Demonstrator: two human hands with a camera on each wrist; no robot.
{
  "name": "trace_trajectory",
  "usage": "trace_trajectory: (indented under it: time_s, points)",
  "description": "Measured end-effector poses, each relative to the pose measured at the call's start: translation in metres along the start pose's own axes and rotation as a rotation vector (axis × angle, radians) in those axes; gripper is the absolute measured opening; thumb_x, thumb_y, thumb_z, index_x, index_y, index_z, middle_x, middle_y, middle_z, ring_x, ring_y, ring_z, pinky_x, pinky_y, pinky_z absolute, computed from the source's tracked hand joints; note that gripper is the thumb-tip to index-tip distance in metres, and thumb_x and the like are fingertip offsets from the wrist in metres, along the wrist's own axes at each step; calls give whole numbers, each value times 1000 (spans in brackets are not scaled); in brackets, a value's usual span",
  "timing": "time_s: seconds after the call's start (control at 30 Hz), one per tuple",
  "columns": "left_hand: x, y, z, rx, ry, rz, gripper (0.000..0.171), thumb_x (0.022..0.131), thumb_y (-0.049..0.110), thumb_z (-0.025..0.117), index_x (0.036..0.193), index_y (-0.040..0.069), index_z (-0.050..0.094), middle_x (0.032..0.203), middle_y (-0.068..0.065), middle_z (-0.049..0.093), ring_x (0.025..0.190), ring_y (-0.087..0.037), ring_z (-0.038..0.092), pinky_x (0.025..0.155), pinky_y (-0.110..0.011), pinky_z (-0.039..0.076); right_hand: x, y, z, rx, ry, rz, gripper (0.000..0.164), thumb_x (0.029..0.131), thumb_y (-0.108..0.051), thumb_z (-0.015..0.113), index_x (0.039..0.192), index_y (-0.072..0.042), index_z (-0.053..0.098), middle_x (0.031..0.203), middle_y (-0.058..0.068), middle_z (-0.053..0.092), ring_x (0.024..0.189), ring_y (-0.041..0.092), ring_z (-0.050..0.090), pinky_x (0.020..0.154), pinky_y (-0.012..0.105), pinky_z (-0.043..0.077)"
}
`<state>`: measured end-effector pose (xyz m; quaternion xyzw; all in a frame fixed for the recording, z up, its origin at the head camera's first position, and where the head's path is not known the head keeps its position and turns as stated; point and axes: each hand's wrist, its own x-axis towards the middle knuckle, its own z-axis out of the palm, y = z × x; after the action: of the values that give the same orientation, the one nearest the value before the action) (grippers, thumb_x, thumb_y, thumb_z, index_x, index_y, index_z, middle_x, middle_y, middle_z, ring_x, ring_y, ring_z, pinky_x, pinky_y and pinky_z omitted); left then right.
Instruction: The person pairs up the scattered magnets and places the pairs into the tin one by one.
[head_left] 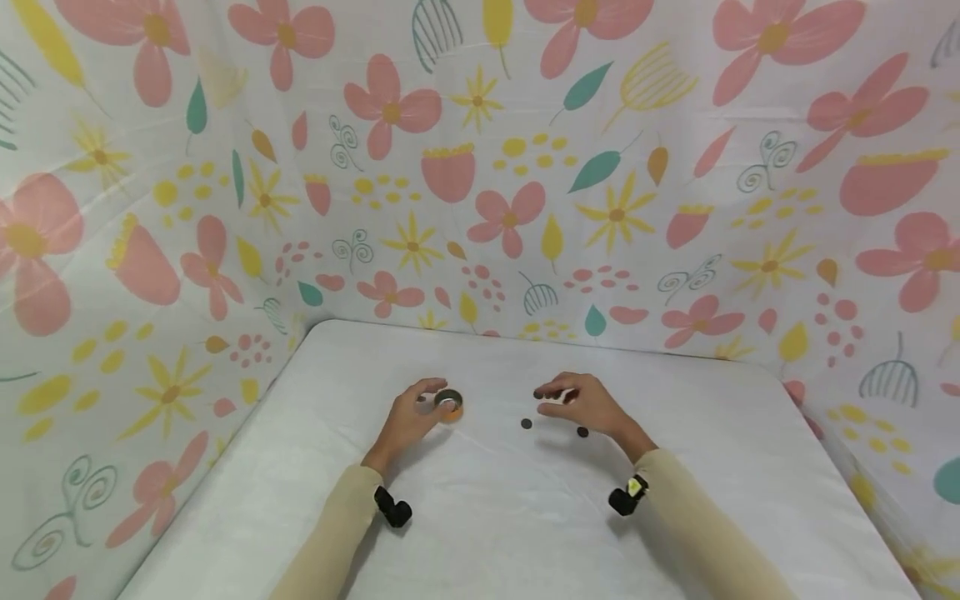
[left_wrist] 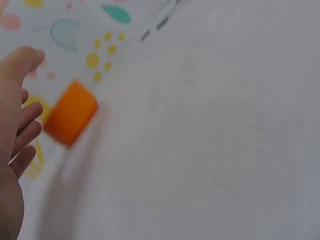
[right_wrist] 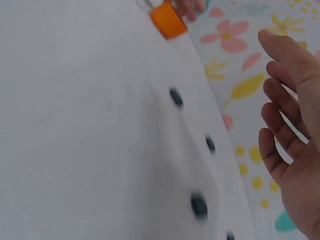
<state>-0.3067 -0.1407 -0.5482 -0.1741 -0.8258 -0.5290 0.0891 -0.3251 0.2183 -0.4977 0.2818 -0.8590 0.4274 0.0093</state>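
Observation:
A short, round orange container [head_left: 454, 415] with a dark, shiny inside stands on the white table. My left hand [head_left: 411, 421] is beside it, thumb and fingers spread around its near and far sides in the head view. In the left wrist view a gap shows between the fingers [left_wrist: 31, 125] and the orange container [left_wrist: 72, 114]. Several small dark discs lie on the table to the right, among them one disc [head_left: 527, 423] and another disc [head_left: 582, 432]. My right hand [head_left: 588, 404] hovers over them with loosely bent fingers and nothing in its grasp.
The white table [head_left: 480, 517] has rounded far corners. Behind and to both sides hangs a floral cloth [head_left: 510, 275], meeting the table's far edge. A black wrist camera [head_left: 393, 507] is strapped to the left sleeve, another camera [head_left: 626, 497] to the right.

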Motion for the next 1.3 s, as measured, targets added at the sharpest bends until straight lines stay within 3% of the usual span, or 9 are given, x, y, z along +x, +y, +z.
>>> trace_trajectory:
  time_s: [0.2, 0.37, 0.57, 0.73, 0.83, 1.1, 1.3]
  points:
    - [10, 40, 14, 9, -72, 162, 41, 97, 29, 73, 133, 9, 67, 132, -10, 68, 120, -38, 63, 99, -56, 51, -33, 18, -26, -91, 33, 13, 36, 87, -31, 84, 113, -7, 79, 100, 9, 73, 89, 22, 64, 76, 31, 55]
    - [20, 56, 36, 54, -181, 221, 41, 97, 32, 73, 132, 11, 68, 131, -3, 69, 117, -34, 66, 97, -52, 54, -52, 32, -41, -118, 52, 77, 34, 86, -32, 84, 111, -9, 80, 103, 4, 74, 90, 14, 63, 76, 27, 55]
    - [24, 44, 66, 35, -306, 172, 42, 98, 30, 72, 133, 6, 67, 129, -5, 70, 117, -27, 66, 100, -38, 53, -65, 51, -40, -105, 40, 96, 31, 85, -31, 86, 107, -10, 82, 100, 0, 75, 83, 9, 61, 71, 24, 52]
    - [24, 28, 87, 49, -315, 115, 39, 96, 28, 75, 129, 8, 70, 125, 0, 71, 113, -17, 65, 98, -32, 53, -68, 58, -32, -110, 28, 92, 26, 83, -29, 87, 103, -13, 83, 95, -5, 74, 78, 8, 60, 67, 24, 51]
    - [27, 20, 98, 88, -316, 113, 34, 95, 28, 76, 125, 13, 73, 122, 4, 71, 112, -14, 63, 98, -31, 52, -70, 60, -29, -117, 27, 108, 25, 83, -29, 87, 103, -15, 83, 94, -7, 74, 78, 8, 60, 69, 24, 51]
    - [38, 17, 106, 210, -324, 199, 29, 93, 31, 77, 119, 17, 77, 112, 5, 72, 105, -13, 61, 95, -33, 48, -71, 66, -27, -117, 46, 83, 24, 82, -25, 88, 102, -14, 83, 92, -5, 74, 80, 6, 61, 69, 22, 51]
    - [42, 18, 109, 236, -330, 185, 28, 93, 31, 78, 117, 16, 78, 110, 3, 72, 105, -14, 62, 96, -34, 47, -71, 67, -26, -187, 56, 106, 25, 82, -29, 88, 102, -14, 83, 89, -7, 72, 78, 6, 58, 68, 22, 49]
